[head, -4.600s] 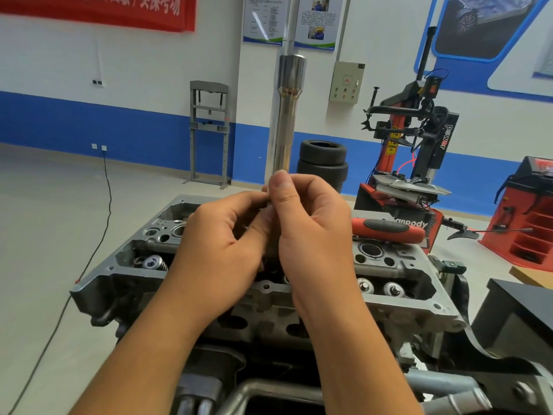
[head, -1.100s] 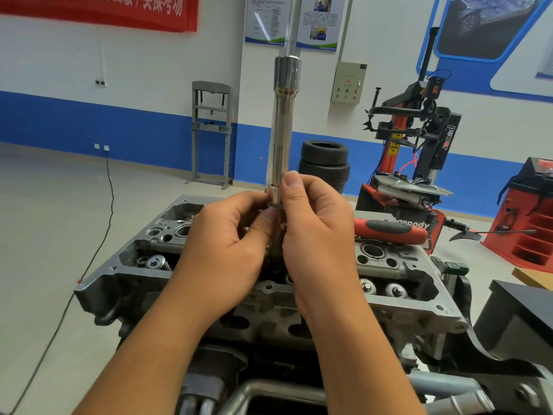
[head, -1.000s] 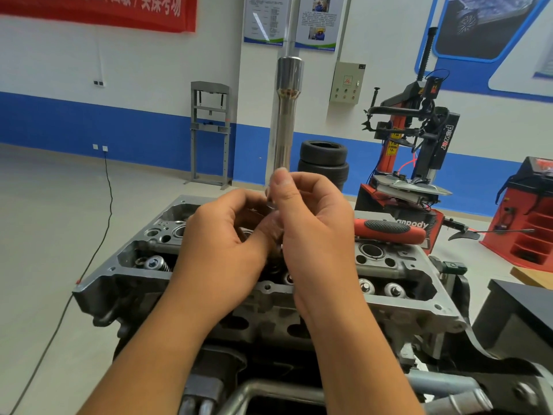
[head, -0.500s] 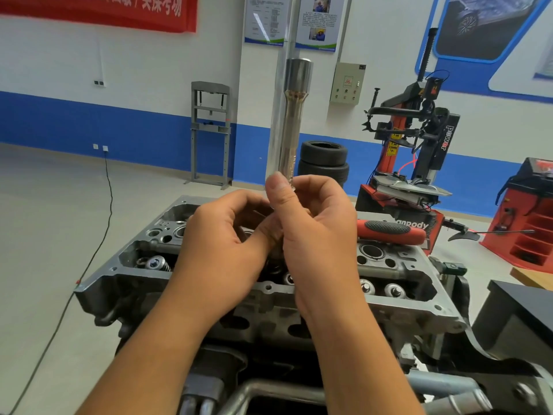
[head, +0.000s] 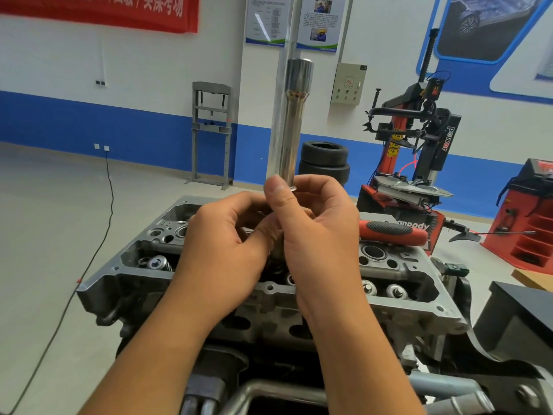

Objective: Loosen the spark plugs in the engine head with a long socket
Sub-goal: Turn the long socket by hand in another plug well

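We hold the long socket [head: 291, 127] upright above the engine head [head: 398, 298], both right hand [head: 317, 223] and left hand [head: 227, 247] pinching its lower end; rigid, smooth steel, likely slippery, top-heavy.

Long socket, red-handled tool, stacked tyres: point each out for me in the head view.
long socket [head: 291, 127]: head view, on its chrome shaft above the hands.
red-handled tool [head: 389, 232]: head view, on the black grip inlay.
stacked tyres [head: 324, 161]: head view, where the two tyres meet.

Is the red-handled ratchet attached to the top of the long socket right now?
No. The red-handled ratchet lies on the engine head to the right, while both hands hold the long socket upright with its top end bare.
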Action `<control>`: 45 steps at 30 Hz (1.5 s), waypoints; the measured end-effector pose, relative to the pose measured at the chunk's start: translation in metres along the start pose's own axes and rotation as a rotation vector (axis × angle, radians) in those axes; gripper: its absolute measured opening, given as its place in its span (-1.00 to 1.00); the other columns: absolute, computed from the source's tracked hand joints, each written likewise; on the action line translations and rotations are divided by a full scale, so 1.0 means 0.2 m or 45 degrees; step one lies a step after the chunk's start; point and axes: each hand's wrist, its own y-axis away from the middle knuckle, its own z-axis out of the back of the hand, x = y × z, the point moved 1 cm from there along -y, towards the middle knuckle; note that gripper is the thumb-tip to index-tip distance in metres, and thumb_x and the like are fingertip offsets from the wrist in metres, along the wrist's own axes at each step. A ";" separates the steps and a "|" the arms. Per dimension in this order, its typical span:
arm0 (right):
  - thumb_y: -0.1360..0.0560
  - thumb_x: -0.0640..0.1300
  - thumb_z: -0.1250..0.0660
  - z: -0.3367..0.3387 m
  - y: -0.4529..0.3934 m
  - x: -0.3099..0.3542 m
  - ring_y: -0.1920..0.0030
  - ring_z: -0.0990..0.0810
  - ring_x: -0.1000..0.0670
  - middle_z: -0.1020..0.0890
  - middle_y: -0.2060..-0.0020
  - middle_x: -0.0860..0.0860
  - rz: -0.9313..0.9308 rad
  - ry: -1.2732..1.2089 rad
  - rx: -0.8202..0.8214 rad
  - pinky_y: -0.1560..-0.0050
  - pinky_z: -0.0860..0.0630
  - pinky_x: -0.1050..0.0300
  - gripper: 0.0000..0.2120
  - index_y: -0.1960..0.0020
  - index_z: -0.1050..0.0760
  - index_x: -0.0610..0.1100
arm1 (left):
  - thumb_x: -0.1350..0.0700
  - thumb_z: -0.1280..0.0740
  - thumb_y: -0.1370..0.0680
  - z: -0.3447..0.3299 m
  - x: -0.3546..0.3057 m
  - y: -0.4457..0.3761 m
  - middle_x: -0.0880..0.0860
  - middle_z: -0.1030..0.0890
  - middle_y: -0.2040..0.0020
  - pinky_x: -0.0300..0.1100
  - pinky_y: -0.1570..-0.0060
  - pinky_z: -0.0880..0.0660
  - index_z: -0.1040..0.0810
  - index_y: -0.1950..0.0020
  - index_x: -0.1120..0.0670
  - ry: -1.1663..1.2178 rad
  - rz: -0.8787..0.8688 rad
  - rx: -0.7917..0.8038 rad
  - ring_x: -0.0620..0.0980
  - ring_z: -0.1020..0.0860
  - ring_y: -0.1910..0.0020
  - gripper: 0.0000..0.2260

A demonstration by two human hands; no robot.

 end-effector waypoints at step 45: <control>-0.60 0.09 -0.36 -0.01 -0.02 -0.01 0.06 -0.72 -0.09 -0.71 0.13 -0.07 -0.016 -0.017 0.064 -0.02 -0.70 -0.12 -0.76 0.01 -0.64 -0.08 | 0.04 -0.47 -0.56 -0.01 0.02 -0.01 -0.10 -0.75 0.02 -0.05 0.11 -0.68 -0.68 -0.18 -0.10 0.001 0.053 0.002 -0.08 -0.73 0.05 -0.80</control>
